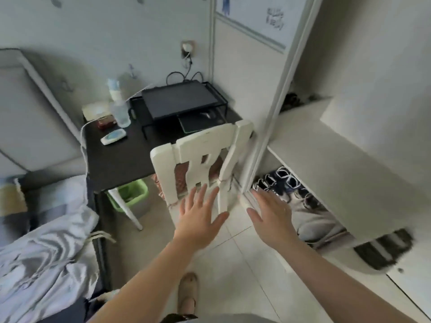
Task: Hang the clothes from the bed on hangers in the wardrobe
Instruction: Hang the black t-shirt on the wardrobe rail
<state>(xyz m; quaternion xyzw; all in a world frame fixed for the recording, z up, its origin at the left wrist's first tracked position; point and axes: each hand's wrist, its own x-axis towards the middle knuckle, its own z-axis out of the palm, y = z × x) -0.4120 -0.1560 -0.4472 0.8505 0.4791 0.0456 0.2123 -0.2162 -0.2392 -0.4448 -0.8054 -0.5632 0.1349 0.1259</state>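
Just before the chair (pixel 203 145), left hand (pixel 198 220) and right hand (pixel 272 217) hover over floor (pixel 245 264), fingers (pixel 201 194) spread, empty; clothes (pixel 46 252) left of it blurred, cut off.

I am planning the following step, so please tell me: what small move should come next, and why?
Probably turn left and take the pale garment crumpled on the bed with the left hand. Both the left hand and the right hand are open and empty, spread in front of the white chair, so nothing is ready to hang yet.
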